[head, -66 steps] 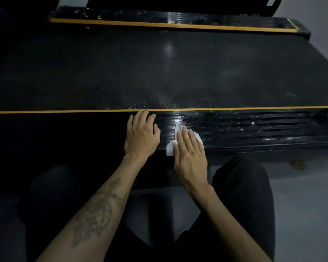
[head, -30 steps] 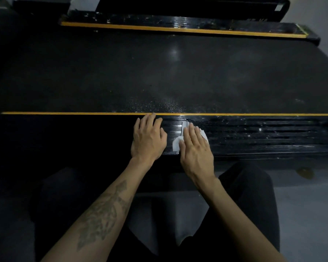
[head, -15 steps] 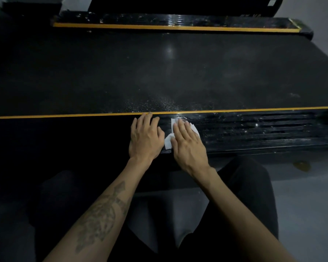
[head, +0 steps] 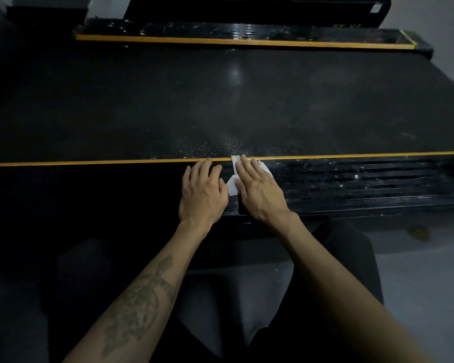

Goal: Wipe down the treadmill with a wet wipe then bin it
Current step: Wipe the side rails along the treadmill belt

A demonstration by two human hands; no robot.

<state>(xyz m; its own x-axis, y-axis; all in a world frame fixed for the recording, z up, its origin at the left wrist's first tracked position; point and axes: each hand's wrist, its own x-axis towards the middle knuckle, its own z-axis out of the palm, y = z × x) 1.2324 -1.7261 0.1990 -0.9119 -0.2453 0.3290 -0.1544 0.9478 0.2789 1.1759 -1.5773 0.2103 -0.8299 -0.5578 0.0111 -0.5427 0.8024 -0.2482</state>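
Observation:
The treadmill's black belt (head: 233, 106) stretches across the view, edged by a yellow stripe (head: 89, 162). On the near ribbed side rail (head: 351, 184) lies a white wet wipe (head: 232, 186). My right hand (head: 260, 192) presses flat on the wipe, fingertips reaching the yellow stripe, so most of the wipe is hidden beneath it. My left hand (head: 203, 192) rests flat on the rail just to the left, fingers together, holding nothing.
The far side rail (head: 247, 35), also with a yellow stripe, runs along the top. Grey floor (head: 417, 271) lies at the right, with a small yellowish spot (head: 418, 233) on it. My dark-clothed knees (head: 346, 258) are below the rail.
My right hand has slid the wipe up the rail toward the yellow stripe and slightly left. My left hand has stayed planted beside it.

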